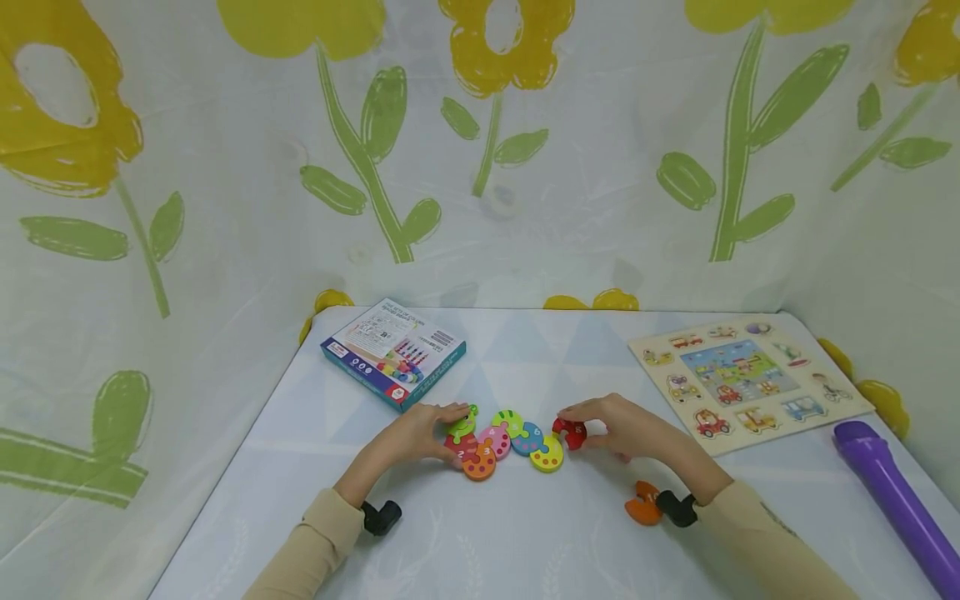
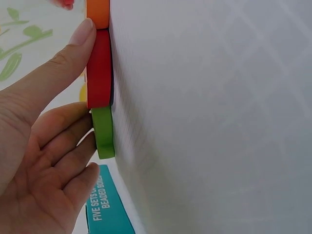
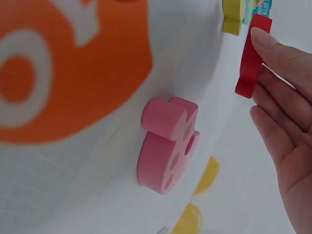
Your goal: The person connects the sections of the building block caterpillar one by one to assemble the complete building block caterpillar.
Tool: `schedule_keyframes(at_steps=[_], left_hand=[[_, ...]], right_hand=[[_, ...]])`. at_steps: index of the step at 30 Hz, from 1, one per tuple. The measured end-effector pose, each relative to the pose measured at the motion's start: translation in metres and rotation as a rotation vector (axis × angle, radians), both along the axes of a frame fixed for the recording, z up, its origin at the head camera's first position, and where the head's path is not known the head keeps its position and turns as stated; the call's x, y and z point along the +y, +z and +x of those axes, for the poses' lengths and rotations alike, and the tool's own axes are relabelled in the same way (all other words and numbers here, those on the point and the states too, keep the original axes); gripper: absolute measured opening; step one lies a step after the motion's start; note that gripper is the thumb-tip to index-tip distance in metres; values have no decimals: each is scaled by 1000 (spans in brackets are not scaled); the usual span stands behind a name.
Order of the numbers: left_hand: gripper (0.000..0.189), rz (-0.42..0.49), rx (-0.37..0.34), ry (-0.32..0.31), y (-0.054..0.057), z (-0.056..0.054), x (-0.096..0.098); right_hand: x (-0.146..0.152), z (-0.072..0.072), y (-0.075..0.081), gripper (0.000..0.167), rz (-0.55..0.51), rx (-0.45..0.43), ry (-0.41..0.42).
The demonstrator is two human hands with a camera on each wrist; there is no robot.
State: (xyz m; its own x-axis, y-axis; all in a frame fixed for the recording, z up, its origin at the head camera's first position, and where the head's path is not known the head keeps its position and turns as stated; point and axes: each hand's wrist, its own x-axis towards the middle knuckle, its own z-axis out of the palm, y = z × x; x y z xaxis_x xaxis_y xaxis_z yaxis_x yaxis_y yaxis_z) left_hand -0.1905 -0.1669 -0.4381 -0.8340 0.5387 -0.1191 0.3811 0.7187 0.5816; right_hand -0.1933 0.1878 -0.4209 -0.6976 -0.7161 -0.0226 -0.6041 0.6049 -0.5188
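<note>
A row of joined, numbered caterpillar puzzle pieces (image 1: 527,437) lies on the table, with a green face piece (image 1: 462,427) at its left end. My left hand (image 1: 420,435) holds that end; in the left wrist view its thumb is on the edge of the red piece (image 2: 99,68) and its fingers are by the green one. Between thumb and fingers, my right hand (image 1: 626,427) pinches another red puzzle piece (image 3: 254,56), close to the yellow piece (image 1: 547,454) at the row's right end. A loose pink piece (image 3: 163,146) shows under the right hand, mostly hidden in the head view.
An orange piece (image 1: 643,504) lies beside the right wrist. Behind the left hand is a boxed bead set (image 1: 393,350). A wooden picture board with vehicles (image 1: 750,379) lies at the back right, near a purple stick-like object (image 1: 892,496). Flowered cloth (image 1: 570,217) encloses the table.
</note>
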Motion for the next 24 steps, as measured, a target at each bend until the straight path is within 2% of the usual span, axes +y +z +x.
schedule_keyframes(at_steps=[12, 24], left_hand=[[78, -3, -11, 3, -2, -1, 0], [78, -4, -6, 11, -2, -1, 1]], right_hand=[[-9, -8, -1, 50, 70, 22, 57], [-18, -11, 2, 48, 133, 8, 57]])
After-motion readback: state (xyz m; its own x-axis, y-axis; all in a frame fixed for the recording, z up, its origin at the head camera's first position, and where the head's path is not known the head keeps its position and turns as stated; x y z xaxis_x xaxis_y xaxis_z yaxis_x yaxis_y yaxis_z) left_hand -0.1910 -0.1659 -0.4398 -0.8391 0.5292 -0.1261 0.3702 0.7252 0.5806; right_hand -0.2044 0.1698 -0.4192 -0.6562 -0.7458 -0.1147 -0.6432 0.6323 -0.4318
